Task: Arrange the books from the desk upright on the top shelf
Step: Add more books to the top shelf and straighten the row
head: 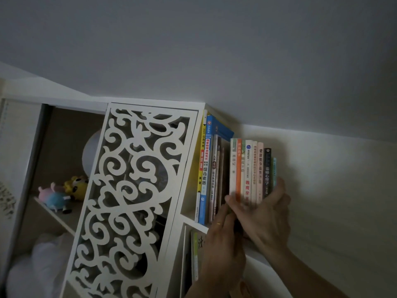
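Several books stand upright at the left of the top shelf [189, 218], among them a yellow book [201, 166] and a blue book [206, 168]. To their right, a batch of several thinner books [249, 168] stands upright with a narrow gap between the two groups. My right hand [264, 214] grips this batch at its lower end, thumb on the left side and fingers round the right side. My left hand [223, 231], wearing a ring, reaches up with straight fingers that touch the lower spines at the gap. The books' bottoms are hidden behind my hands.
A white carved fretwork panel [133, 190] fronts the cabinet to the left. Behind it lie plush toys [62, 194] and a white round object [92, 155]. More books [196, 254] sit on the shelf below. A bare wall [333, 201] lies to the right.
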`<state>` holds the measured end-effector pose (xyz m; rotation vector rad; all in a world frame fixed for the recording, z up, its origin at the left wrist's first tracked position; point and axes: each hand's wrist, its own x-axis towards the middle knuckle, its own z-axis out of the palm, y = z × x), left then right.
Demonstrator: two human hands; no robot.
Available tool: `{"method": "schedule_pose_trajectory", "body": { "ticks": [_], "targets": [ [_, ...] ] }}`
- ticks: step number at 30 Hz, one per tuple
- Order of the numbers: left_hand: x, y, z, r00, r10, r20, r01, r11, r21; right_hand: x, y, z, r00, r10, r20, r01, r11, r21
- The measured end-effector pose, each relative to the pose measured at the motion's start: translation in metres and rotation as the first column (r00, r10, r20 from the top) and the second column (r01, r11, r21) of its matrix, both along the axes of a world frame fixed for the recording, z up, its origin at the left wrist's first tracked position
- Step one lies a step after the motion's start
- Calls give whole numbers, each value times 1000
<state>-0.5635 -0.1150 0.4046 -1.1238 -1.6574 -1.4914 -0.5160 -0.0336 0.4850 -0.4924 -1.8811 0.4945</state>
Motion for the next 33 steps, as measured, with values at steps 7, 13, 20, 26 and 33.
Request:
{"method": "schedule_pose_trajectory", "body": {
  "ticks": [7,13,20,26,33],
  "targets": [
    [-2,-5,12,981,-174,90,176,984,-10,-6,3,2,977,-199,-73,200,980,10],
    [1,18,48,947,92,307,-82,996,-44,-3,3,1,978,-191,-78,191,982,-9],
    [-1,23,70,902,328,282,-295,943,-151,3,6,1,982,-177,-65,176,984,-15],
    [-7,21,82,870,485,89,-397,795,-460,6,8,2,986,-143,-82,143,990,-12],
    [-15,23,81,846,502,180,-393,815,-425,4,10,2,985,-157,-68,156,988,-7]
  ]
}}
